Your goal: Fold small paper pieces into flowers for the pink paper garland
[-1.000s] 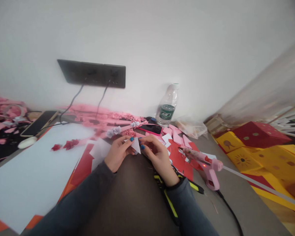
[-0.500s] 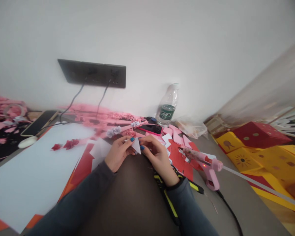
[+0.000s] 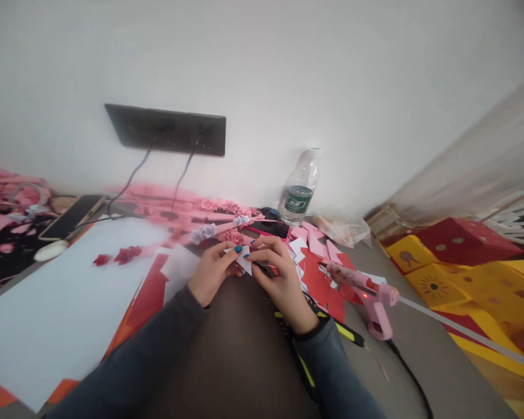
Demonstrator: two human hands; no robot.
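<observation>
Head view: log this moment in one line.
left hand: pinching white paper piece | right hand: at same piece | glue gun: on table, red light lit | bottle: near wall

Pale, plain wall (image 3: 353, 70) rising behind a grey-brown bench (image 3: 240, 349). A dark rectangular panel (image 3: 170, 129), from which two cords (image 3: 138, 168) descend, is mounted on the wall. Lighting appears soft and diffuse.

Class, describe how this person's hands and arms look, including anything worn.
The left hand and right hand are ungloved, with blue polish on the nails that show. Long, plain dark grey sleeves cover both arms to the wrists. A narrow black band edges the right wrist; whether it belongs to the sleeve is unclear.
</observation>
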